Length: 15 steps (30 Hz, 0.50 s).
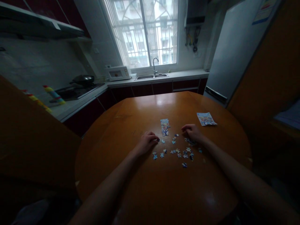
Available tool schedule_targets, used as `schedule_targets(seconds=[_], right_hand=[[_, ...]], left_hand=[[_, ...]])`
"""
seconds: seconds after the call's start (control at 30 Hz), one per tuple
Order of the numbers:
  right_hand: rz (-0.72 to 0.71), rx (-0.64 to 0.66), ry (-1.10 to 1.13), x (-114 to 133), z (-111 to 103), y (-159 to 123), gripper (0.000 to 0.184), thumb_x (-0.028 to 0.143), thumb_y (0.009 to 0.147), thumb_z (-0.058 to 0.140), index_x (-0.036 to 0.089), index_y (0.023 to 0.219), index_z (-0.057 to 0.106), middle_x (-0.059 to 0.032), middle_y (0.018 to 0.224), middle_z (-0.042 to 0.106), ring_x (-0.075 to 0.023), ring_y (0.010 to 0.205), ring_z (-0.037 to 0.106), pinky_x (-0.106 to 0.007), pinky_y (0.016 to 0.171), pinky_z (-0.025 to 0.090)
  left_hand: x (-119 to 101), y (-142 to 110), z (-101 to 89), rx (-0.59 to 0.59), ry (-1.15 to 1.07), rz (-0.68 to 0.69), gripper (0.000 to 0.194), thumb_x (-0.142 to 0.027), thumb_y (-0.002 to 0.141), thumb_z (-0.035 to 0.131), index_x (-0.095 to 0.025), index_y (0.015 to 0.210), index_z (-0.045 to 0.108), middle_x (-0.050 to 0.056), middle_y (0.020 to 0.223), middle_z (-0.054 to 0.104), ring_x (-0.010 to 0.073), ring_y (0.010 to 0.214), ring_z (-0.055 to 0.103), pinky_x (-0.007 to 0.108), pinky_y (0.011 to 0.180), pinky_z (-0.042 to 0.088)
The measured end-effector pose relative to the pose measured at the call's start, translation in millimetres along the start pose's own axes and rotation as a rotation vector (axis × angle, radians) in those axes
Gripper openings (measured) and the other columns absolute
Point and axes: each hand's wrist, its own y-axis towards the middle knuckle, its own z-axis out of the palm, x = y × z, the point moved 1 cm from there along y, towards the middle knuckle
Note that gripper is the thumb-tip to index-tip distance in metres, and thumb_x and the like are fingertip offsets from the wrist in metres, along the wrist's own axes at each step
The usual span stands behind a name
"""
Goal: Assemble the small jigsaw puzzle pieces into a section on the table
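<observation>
Left hand (pixel 148 139), right hand (pixel 193 132): grips unclear; puzzle strip (pixel 164 127) multicoloured, pale-topped, jagged along right edge.

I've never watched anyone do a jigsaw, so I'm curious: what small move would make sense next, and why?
I'd probably have the left hand try the pale blue loose piece against the joined strip. That hand is right beside the piece, the strip lies just beyond it, and the strip's right edge looks uneven. Whether they fit is too small to tell.

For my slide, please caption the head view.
Left hand and right hand near a partial jigsaw and loose pieces.
</observation>
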Motion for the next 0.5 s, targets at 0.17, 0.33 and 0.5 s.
schedule_targets(seconds=[0.17,0.33,0.5], right_hand=[[0.000,-0.025,-0.031,1.7,-5.0,1.4,0.035,0.008,0.066,0.046,0.016,0.081,0.077,-0.0059,0.080,0.076,-0.0190,0.078,0.069,-0.027,0.074,0.053],[0.001,0.031,-0.056,6.5,-14.2,-3.1,0.030,0.007,0.069,0.051,0.016,0.082,0.077,-0.0064,0.079,0.076,-0.0183,0.075,0.069,-0.026,0.070,0.051],[-0.053,0.471,-0.180,30.3,-27.6,-29.4,0.014,0.020,0.076,0.065,0.018,0.083,0.078,-0.0044,0.076,0.074,-0.0163,0.066,0.064,-0.024,0.060,0.045]], left_hand=[[-2.4,-1.2,-0.9,-0.014,-0.006,-0.008,0.014,-0.032,0.086,0.073,-0.021,0.094,0.078,0.008,0.100,0.067,0.0232,0.098,0.058,0.034,0.088,0.044],[-6.0,-1.4,-2.3,-0.014,0.010,-0.020,0.016,-0.036,0.086,0.073,-0.020,0.089,0.076,0.008,0.099,0.066,0.0224,0.095,0.058,0.033,0.087,0.043],[-6.2,0.4,-2.7,-0.028,-0.019,-0.020,0.030,-0.037,0.097,0.054,-0.018,0.090,0.076,0.009,0.095,0.066,0.0212,0.092,0.058,0.033,0.086,0.043]])
